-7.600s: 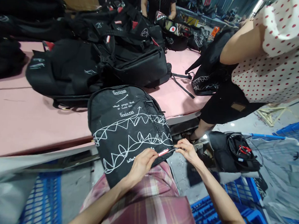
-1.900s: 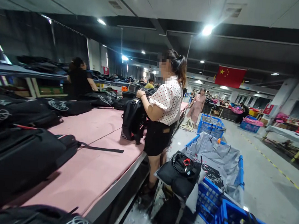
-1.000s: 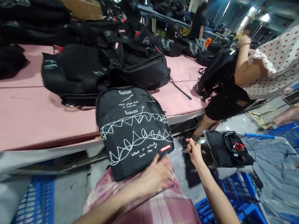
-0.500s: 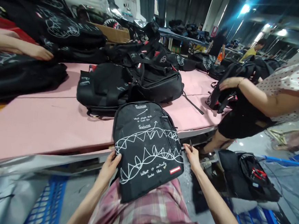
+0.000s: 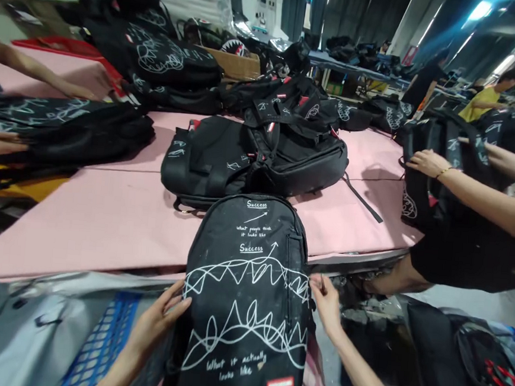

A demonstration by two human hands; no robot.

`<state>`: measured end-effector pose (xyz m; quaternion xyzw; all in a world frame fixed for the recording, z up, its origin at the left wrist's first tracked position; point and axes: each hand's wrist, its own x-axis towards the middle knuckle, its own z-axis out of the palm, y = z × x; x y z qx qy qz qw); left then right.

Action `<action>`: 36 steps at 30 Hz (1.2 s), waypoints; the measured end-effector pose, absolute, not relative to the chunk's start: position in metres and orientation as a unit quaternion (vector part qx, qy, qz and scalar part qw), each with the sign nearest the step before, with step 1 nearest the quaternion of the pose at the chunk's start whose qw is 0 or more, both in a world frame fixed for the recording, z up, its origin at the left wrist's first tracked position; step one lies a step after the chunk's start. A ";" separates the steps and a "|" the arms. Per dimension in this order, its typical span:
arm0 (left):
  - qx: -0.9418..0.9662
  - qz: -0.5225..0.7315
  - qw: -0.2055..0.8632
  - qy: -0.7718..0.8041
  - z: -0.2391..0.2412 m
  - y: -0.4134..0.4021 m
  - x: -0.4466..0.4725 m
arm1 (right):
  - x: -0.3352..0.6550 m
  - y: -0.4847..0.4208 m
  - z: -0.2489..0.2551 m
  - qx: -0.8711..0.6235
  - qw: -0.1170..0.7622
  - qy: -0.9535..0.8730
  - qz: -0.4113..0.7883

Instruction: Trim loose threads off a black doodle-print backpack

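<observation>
A black backpack [image 5: 249,299] with white scribble print, the word "Success" and a small red label stands upright between my lap and the edge of the pink table [image 5: 103,222]. My left hand [image 5: 158,322] grips its left side, fingers curled round the edge. My right hand [image 5: 327,299] presses against its right side near the side zip. This hand is closed, and a thin dark tool sticks up between its fingers; I cannot make out what kind.
Several black backpacks [image 5: 261,151] lie piled on the table behind. A co-worker's hand [image 5: 424,161] rests on another backpack at the right. Other people's arms [image 5: 48,75] reach in at the left. A blue crate [image 5: 103,341] stands lower left, a black bag [image 5: 484,365] lower right.
My left hand went from the backpack's bottom to its left side. The right hand came in against its right side. The backpack now fills more of the view and my head looks lower.
</observation>
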<state>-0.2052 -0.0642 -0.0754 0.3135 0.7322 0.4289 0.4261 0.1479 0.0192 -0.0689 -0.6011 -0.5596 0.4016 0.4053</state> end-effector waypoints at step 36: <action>0.605 0.322 0.462 0.562 -0.018 -0.100 -0.199 | 0.160 -0.031 -0.047 -0.368 0.107 -0.778 0.498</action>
